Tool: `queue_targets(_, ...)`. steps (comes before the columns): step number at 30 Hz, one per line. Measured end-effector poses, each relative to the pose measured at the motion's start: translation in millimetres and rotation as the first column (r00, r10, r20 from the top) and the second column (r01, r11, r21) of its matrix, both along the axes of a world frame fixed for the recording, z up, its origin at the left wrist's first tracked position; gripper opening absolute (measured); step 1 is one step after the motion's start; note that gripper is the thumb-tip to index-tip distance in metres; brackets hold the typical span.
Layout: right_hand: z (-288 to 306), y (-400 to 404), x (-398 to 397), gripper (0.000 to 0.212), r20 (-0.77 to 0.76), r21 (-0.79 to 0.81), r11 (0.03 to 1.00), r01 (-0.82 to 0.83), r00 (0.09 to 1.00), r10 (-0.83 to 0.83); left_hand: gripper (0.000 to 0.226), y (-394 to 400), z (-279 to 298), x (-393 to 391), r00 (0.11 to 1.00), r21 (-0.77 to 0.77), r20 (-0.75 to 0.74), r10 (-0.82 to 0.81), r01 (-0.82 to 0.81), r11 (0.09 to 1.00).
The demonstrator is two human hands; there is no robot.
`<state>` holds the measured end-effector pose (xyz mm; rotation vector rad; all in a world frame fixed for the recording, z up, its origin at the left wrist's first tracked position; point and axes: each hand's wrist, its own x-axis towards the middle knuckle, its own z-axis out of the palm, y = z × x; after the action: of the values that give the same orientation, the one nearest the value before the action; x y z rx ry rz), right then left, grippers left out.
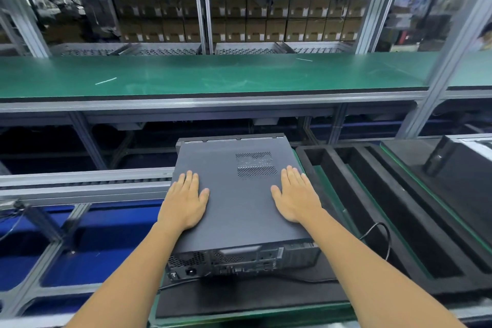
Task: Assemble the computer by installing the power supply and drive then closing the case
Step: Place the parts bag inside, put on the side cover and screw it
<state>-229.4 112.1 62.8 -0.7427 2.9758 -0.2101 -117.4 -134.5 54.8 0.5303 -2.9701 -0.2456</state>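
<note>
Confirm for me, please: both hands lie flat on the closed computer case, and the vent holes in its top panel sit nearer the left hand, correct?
Not quite. The head view shows both hands flat on the computer case, but the vent holes sit nearer the right hand, just beside its fingertips, not the left hand.

One computer case (pixel 239 194), two hands, left hand (pixel 183 202) and right hand (pixel 295 194).
</note>
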Motion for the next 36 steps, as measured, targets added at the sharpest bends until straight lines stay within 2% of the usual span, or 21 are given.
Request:
queue_targets(16, -7.5, -8.8, -11.6, 0.066, -0.100, 0.034, 0.999, 0.019, 0.995, -0.015, 0.060, -13.3, -6.8, -23.0, 0.999, -0.010, -0.010, -0.047, 0.047, 0.999)
queue_targets(19, -6.8, -8.0, -9.6, 0.066, -0.083, 0.035, 0.999, 0.026, 0.996, -0.023, 0.057, -10.3, -4.6, -20.4, 0.999, -0.004, -0.016, -0.046, 0.046, 0.999)
queue_targets(23, -5.0, -8.7, 3.0, 0.060, -0.032, 0.036, 0.999, 0.020, 0.999, -0.018, 0.041, 0.1, 0.7, -7.9, 0.991, -0.050, -0.126, -0.038, 0.032, 0.998)
queue_targets(27, -1.1, -2.1, 10.7, 0.070, 0.083, 0.009, 0.986, 0.164, 0.983, -0.164, 0.036, 6.5, 2.1, 6.6, 0.985, -0.049, -0.118, 0.130, -0.136, 0.989)
queue_targets(29, 3.2, 1.7, 15.9, 0.078, 0.115, -0.006, 0.976, 0.219, 0.969, -0.217, 0.036, 7.5, 2.0, 17.1, 0.967, 0.073, -0.095, 0.238, -0.232, 0.970)
queue_targets(31, 8.9, 8.9, 22.6, 0.086, 0.146, -0.042, 0.976, 0.212, 0.968, -0.204, 0.041, 7.1, 1.1, 27.8, 0.952, 0.238, -0.072, 0.299, -0.275, 0.932)
queue_targets(34, 17.9, 37.2, 29.3, 0.103, 0.312, -0.165, 0.977, 0.135, 0.947, -0.078, 0.055, 3.4, -1.4, 48.2, 0.948, 0.416, -0.115, 0.296, -0.224, 0.881)
queue_targets(36, 21.4, 59.9, 32.6, 0.119, 0.451, -0.180, 0.982, 0.055, 0.892, 0.033, 0.070, 2.3, -4.3, 66.2, 0.949, 0.563, -0.165, 0.268, -0.133, 0.816)
